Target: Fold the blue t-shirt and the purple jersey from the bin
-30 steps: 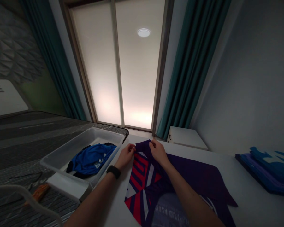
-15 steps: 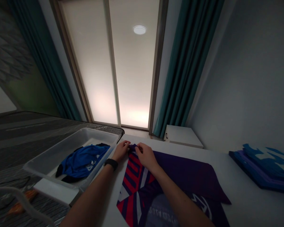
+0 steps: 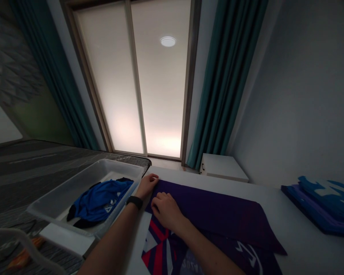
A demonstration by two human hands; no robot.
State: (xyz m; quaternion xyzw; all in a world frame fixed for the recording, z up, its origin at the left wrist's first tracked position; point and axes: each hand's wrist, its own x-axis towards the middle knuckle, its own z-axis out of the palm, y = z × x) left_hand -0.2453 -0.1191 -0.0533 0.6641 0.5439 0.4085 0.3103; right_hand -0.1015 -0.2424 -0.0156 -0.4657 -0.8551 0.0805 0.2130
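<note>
A dark purple jersey (image 3: 212, 214) lies flat on the white table (image 3: 301, 217), with a folded-over layer covering much of its red, white and navy striped panel (image 3: 157, 248). My left hand (image 3: 146, 186) rests at the far left corner of the purple fold, and no firm grip shows. My right hand (image 3: 166, 211) presses down on the fold near its left edge, holding nothing. A blue garment (image 3: 100, 200) lies bunched in a translucent plastic tub (image 3: 123, 166) just left of my left wrist.
Folded blue garments (image 3: 322, 204) are stacked at the table's right end. The tub stands at the table's left edge, above a dark grey bed (image 3: 46, 164). A white cabinet (image 3: 223, 167) stands beyond the table's far edge, below a curtained window.
The purple fabric now lies folded over most of the striped panel. My hands have let go of the collar area and moved apart, the right one nearer me.
</note>
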